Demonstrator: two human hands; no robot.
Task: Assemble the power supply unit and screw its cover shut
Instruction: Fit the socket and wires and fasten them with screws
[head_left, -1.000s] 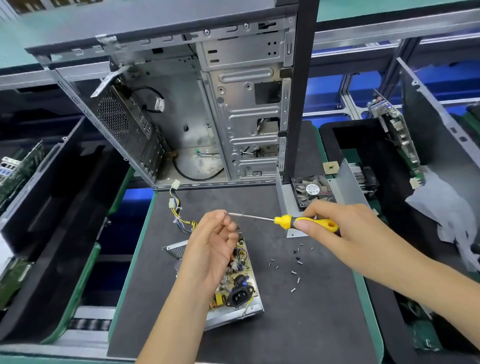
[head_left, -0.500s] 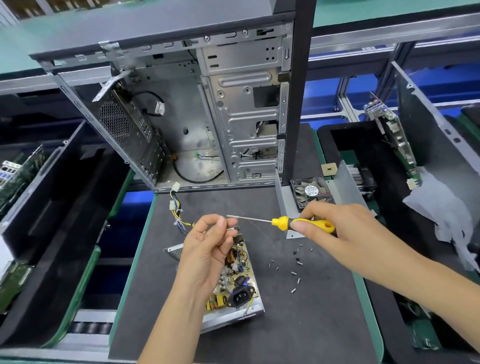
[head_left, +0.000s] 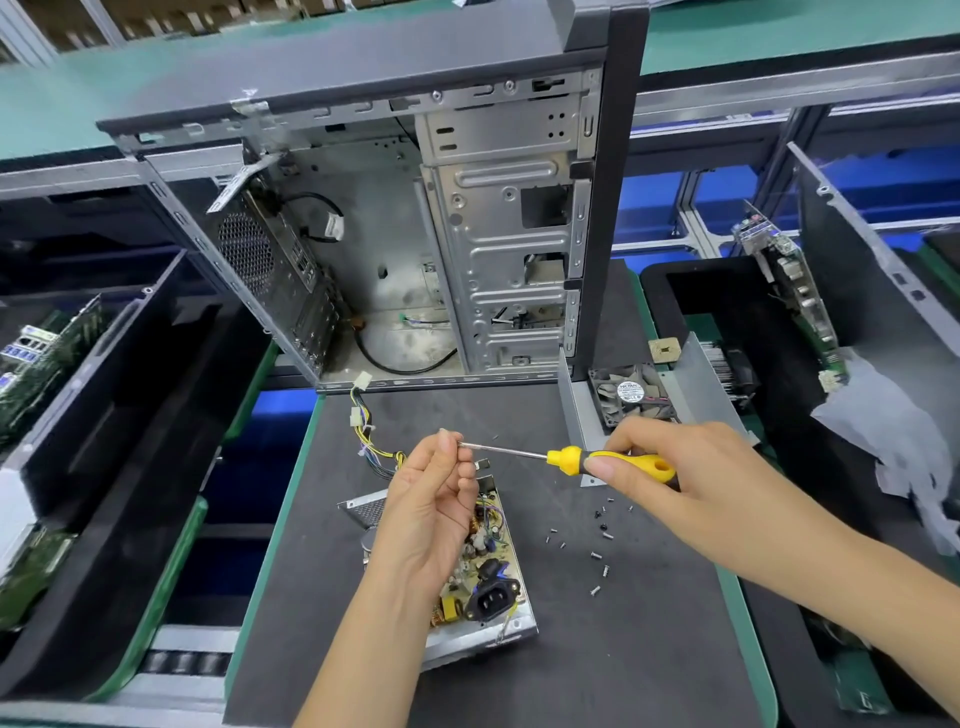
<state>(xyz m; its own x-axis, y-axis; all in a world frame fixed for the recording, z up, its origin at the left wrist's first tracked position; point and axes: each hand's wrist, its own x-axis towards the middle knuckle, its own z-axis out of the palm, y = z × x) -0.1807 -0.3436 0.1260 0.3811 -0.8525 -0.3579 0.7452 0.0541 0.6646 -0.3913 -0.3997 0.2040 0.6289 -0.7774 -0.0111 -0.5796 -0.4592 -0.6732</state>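
The power supply (head_left: 483, 587) lies open on the dark mat (head_left: 623, 649), near its front left part, with its circuit board and black socket (head_left: 491, 597) facing up; much of its left half is hidden behind the left hand (head_left: 431, 499) and wrist, so the board's near-left corner cannot be made out. The left hand is held above it, fingers curled together around the tip of the screwdriver (head_left: 566, 458); whether a screw is pinched there cannot be told, since the fingertips cover the tip. The right hand (head_left: 691, 467) is clamped on the yellow handle, thumb on top, the shaft lying nearly level between the two hands. The cover (head_left: 576, 415) stands upright at the mat's far right, its lower edge partly hidden behind the right hand, with a fan (head_left: 631, 392) seen inside it. Small screws (head_left: 597, 556) are scattered on the mat between the power supply and the right forearm; their exact number is hard to make out. A wire bundle (head_left: 363, 426) runs from the power supply toward the open case (head_left: 467, 234) standing at the mat's far edge. Bare mat is left at the front right and front centre. The mat's green border is seen on both sides, with dark trays (head_left: 130, 415) just beyond; both forearms are cut off by the lower frame edge.
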